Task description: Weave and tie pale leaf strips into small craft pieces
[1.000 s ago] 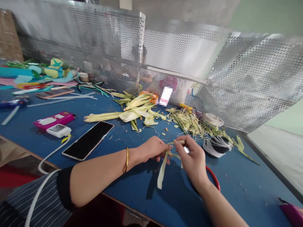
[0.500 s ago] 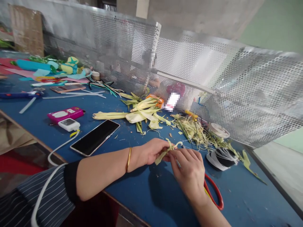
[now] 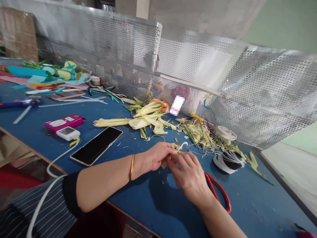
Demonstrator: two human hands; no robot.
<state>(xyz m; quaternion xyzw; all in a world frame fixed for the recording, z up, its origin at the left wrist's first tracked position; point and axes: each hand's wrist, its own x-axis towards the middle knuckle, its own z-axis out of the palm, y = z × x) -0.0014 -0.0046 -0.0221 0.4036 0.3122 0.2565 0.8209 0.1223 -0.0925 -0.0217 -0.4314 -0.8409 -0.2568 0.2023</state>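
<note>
Above the blue table, my two hands meet around a pale green strip of corn husk, whose curled end sticks up past the fingers. My left hand, a gold bangle at its wrist, pinches the husk from the left. With its fingers bent over the lower part, my right hand closes on the same husk and hides most of it. Beside the right wrist lies a red-handled tool, partly covered by the arm. Behind the hands, corn husks lie in a bunch, with shredded husk to their right.
A black phone and a magenta device with a white cable lie left. A spool of white thread stands right, near a roll of tape. A perforated metal screen borders the back. Coloured craft pieces fill the far left.
My right hand has shifted slightly left and its fingers have closed lower over the husk, covering more of it. A thin shaft seen under that hand is now hidden. The view has turned slightly right.
</note>
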